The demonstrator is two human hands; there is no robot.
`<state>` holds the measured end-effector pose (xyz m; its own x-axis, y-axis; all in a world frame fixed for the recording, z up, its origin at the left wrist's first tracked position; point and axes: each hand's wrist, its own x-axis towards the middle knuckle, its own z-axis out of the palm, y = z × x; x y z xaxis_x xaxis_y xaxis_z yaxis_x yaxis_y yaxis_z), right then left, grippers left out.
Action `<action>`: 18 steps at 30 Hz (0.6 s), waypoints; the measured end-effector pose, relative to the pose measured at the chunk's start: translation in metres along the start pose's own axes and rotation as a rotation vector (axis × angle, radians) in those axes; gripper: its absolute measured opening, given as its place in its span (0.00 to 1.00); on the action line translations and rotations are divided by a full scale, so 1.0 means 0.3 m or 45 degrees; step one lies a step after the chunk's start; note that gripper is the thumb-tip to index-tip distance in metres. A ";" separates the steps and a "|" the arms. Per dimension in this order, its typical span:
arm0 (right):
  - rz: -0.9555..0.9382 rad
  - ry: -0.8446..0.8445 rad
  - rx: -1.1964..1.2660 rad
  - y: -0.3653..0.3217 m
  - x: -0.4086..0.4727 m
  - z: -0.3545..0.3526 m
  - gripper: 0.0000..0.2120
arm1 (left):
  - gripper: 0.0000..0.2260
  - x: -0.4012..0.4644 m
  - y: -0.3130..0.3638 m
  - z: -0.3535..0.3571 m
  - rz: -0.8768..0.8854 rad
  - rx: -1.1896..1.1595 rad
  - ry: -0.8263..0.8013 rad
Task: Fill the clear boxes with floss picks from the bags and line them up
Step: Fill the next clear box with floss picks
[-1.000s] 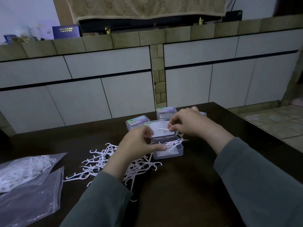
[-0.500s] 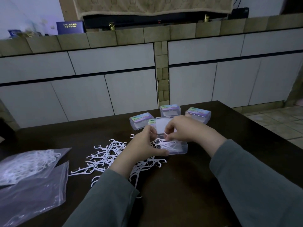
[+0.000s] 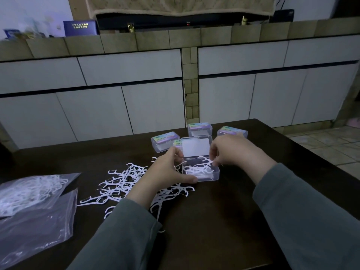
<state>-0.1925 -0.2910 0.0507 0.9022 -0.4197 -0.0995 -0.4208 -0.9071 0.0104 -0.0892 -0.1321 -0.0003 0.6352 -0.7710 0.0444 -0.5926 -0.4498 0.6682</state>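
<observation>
Since a second ago the right hand (image 3: 232, 152) has come down from the raised lid to the tray of the open clear plastic box (image 3: 202, 171), and the white floss pick (image 3: 207, 164) it carried is now at the box rim.

Landmark: that open box, on the dark wooden table (image 3: 214, 221). Nearest the camera, well to the box's left, lie two clear plastic zip bags (image 3: 33, 207); the farther one holds white picks. Between the bags and the box, a loose heap of white floss picks (image 3: 124, 184) spreads over the table, reaching under the left forearm.

The left hand (image 3: 167, 172) grips the box's left end: its thumb lies straight along the near wall and its curled fingers reach over the far left corner. The right hand is over the box's right end, fingers curled downward, its fingertips (image 3: 215, 162) pinching the handle of the pick. The pick's long axis runs diagonally, head pointing away and to the left, handle toward the right. More picks lie lengthwise inside the tray. The lid stands upright behind the tray.

Just behind the box sit three closed clear boxes with coloured labels (image 3: 199, 129), side by side.
</observation>
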 end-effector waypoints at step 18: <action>-0.203 0.068 0.219 -0.038 -0.006 0.025 0.10 | 0.29 0.003 -0.009 0.006 0.048 0.012 0.017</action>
<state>-0.1900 -0.2796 0.0434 0.9604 -0.2765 -0.0335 -0.2781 -0.9452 -0.1709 -0.0879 -0.1324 -0.0032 0.6190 -0.7814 0.0793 -0.6209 -0.4250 0.6587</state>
